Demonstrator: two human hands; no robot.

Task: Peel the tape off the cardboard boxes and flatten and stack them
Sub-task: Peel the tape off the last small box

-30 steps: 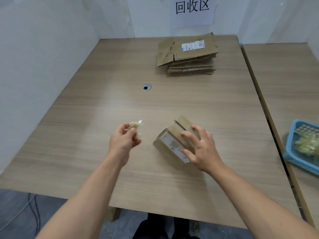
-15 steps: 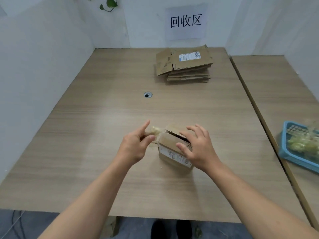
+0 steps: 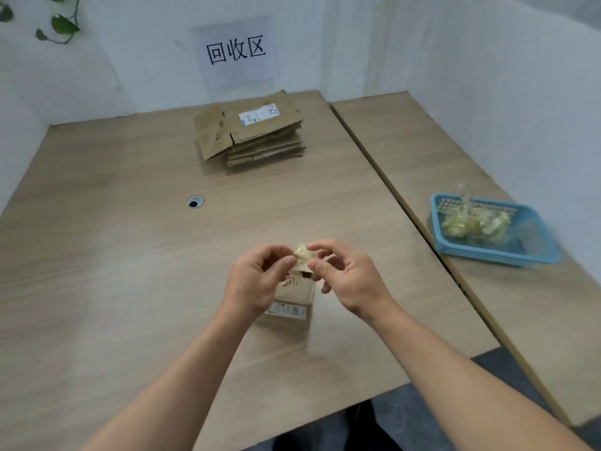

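Note:
A small cardboard box (image 3: 292, 296) with a white label stands on the wooden table (image 3: 130, 255), partly hidden behind my hands. Just above it a crumpled wad of yellowish tape (image 3: 303, 254) is pinched between the fingertips of my left hand (image 3: 257, 281) and my right hand (image 3: 344, 276). A pile of flattened cardboard boxes (image 3: 252, 131) lies at the far side of the table, under a paper sign on the wall.
A blue plastic basket (image 3: 527, 252) holding balled-up tape sits on the adjoining table to the right. A round cable hole (image 3: 195, 201) is in the tabletop left of centre. White walls close off the left and the back.
My right hand has let go of the box and come up to the tape wad that my left hand held. The view has swung to the right.

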